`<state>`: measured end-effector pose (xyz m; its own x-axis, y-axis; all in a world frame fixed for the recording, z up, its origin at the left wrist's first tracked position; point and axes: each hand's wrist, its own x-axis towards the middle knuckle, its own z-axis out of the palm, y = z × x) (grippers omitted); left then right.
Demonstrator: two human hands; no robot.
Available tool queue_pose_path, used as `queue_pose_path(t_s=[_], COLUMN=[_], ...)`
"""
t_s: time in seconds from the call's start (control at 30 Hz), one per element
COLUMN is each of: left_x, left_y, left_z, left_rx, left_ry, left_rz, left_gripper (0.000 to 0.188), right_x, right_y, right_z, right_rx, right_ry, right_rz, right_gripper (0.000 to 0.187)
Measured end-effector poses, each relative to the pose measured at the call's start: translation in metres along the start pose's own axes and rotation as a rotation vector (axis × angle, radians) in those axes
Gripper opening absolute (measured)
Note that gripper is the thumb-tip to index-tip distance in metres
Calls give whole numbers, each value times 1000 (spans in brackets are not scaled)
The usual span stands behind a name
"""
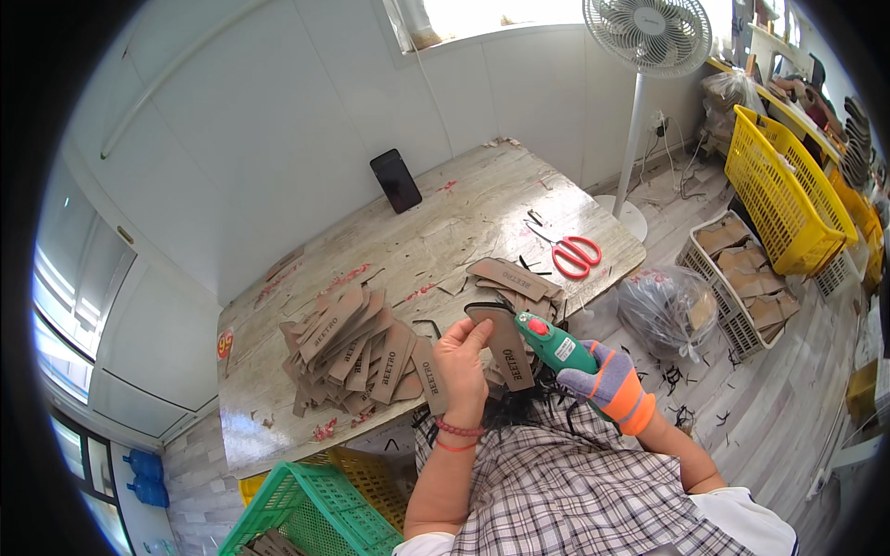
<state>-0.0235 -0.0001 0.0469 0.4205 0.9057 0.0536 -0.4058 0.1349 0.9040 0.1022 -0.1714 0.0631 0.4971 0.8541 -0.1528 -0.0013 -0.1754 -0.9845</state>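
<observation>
Between the thumb and fingers of my left hand (461,361) is the upper end of a flat brown printed piece (509,345) with a dark rounded edge. My right hand (607,385), in a grey and orange glove, is wrapped round a green handheld power tool (562,347) with a red button. The tool's front end is at the brown piece's right edge; whether they touch, I cannot tell. To the left of my left hand lies a loose heap of similar brown pieces (352,347). A smaller stack of brown pieces (512,276) lies just beyond the held one.
On the wooden table (371,264) are red-handled scissors (577,257), a dark phone (397,181) and black scraps. A green basket (311,510) stands below the near edge. To the right are a clear bag (667,310), a white crate (732,287), a yellow basket (788,190) and a fan (647,32).
</observation>
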Motion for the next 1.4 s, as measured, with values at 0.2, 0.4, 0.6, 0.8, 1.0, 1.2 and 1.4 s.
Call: queue_pose_path(t_s=[0.2, 0.4, 0.6, 0.8, 1.0, 1.2, 1.4], left_x=[5, 12, 15, 9, 5, 25, 49], left_y=[8, 4, 12, 20, 25, 23, 25], left_z=[-3, -15, -18, -13, -11, -17, -34], left_rx=[82, 250, 399, 482, 598, 958, -239], left_ry=[-17, -64, -130, -222, -294, -365, 288], left_rz=[71, 159, 214, 196, 181, 507, 124], left_gripper=[14, 14, 13, 12, 12, 10, 6], right_x=[-2, -2, 0, 1, 4, 5, 2], right_y=[3, -2, 0, -2, -3, -9, 9], right_z=[-3, -2, -2, -1, -1, -4, -8], right_rx=[-100, -132, -145, -135, -49, -40, 5], right_ry=[-7, -23, -30, -25, -32, -8, 37], right_rz=[-49, -55, -105, -92, -78, -22, -47], right_gripper=[51, 52, 53, 53, 51, 47, 47])
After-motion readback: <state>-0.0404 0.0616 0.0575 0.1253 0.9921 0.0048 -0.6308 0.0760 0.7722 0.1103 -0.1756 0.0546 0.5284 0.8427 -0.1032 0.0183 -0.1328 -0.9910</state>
